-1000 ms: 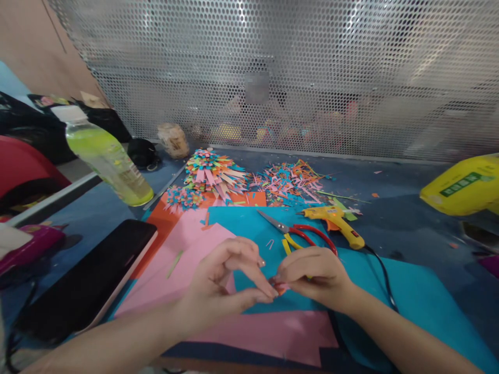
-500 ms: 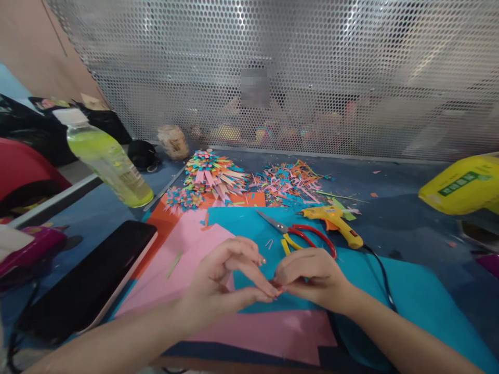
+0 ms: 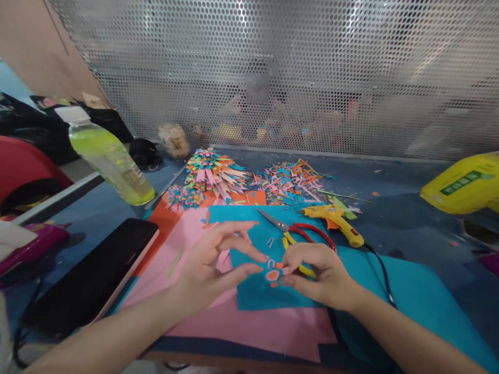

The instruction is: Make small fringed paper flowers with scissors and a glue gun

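Between my hands is a small pink and orange paper piece point(image 3: 273, 275), seen over the blue sheet point(image 3: 253, 301). My right hand point(image 3: 315, 272) pinches a pink strip at its right side between thumb and index finger. My left hand point(image 3: 218, 259) is just left of it, thumb and fingers spread, holding nothing. Scissors with red and yellow handles point(image 3: 312, 235) lie partly behind my right hand. A bent pink strip point(image 3: 270, 242) rests on the blue sheet. The yellow glue gun point(image 3: 335, 221) lies right of the scissors.
Colourful folded-paper pieces point(image 3: 210, 176) and a pile of paper scraps point(image 3: 290, 182) lie at the back. A phone point(image 3: 93, 275) and a bottle point(image 3: 113, 161) are on the left. A yellow packet point(image 3: 463, 184) is at the right. Pink paper point(image 3: 249, 332) lies in front.
My left hand has let go and moved slightly left, its fingers spreading. My right hand still pinches, and the small paper piece now shows between the hands.
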### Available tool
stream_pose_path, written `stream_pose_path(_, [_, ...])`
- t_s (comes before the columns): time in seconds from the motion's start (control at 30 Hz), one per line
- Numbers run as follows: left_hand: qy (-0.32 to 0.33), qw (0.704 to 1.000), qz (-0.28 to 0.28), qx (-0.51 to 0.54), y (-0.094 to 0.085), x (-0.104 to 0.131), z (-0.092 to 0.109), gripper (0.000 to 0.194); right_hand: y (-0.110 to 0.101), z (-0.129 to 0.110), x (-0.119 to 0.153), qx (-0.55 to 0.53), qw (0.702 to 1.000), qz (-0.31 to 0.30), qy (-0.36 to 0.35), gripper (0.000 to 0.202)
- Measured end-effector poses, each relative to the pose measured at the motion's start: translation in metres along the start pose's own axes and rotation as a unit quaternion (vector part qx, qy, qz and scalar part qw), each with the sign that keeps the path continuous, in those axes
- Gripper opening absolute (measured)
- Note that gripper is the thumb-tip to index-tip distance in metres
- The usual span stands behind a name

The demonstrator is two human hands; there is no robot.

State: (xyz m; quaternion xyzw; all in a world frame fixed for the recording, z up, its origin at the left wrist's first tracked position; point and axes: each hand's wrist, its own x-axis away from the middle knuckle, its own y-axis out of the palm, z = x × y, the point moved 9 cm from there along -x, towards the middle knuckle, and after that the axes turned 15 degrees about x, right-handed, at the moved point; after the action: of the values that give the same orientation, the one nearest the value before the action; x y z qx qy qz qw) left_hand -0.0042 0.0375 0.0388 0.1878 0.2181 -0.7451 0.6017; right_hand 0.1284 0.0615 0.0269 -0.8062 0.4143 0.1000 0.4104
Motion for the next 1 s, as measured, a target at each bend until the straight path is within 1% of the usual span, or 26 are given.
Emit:
stream_pose_path(0.23, [-0.020, 1.000, -0.014, 0.003, 0.0050, 0.0006, -0.0040, 0.054, 0.0021, -0.0022, -0.0002, 0.006, 1.000, -0.014, -0.003, 0.011])
stream_pose_path(0.43, [-0.008, 1.000, -0.020, 0.001, 0.0076, -0.0007, -0.0007, 0.054, 0.0033, -0.0034, -0.0007, 0.012, 1.000, -0.010, -0.021, 0.010])
stream_pose_path(0.63, [0.014, 0.999, -0.014, -0.025, 0.0080, -0.0012, 0.0012, 0.048, 0.0051, -0.0048, -0.0010, 0.005, 0.999, -0.018, -0.033, 0.009])
stream_pose_path(0.8, [-0.002, 1.000, -0.012, -0.011, 0.0072, 0.0008, -0.0025, 0.044, 0.0043, -0.0048, 0.0002, 0.002, 1.000, -0.017, -0.027, 0.008])
stream_pose_path(0.87, [-0.010, 1.000, -0.010, 0.000, 0.0066, 0.0014, -0.0035, 0.045, 0.0045, -0.0047, 0.0004, 0.001, 0.999, -0.019, -0.027, 0.008])
stream_pose_path(1.0, [-0.016, 1.000, -0.007, 0.016, 0.0054, 0.0008, -0.0030, 0.054, 0.0049, -0.0032, 0.0002, -0.003, 1.000, -0.021, -0.024, 0.008])
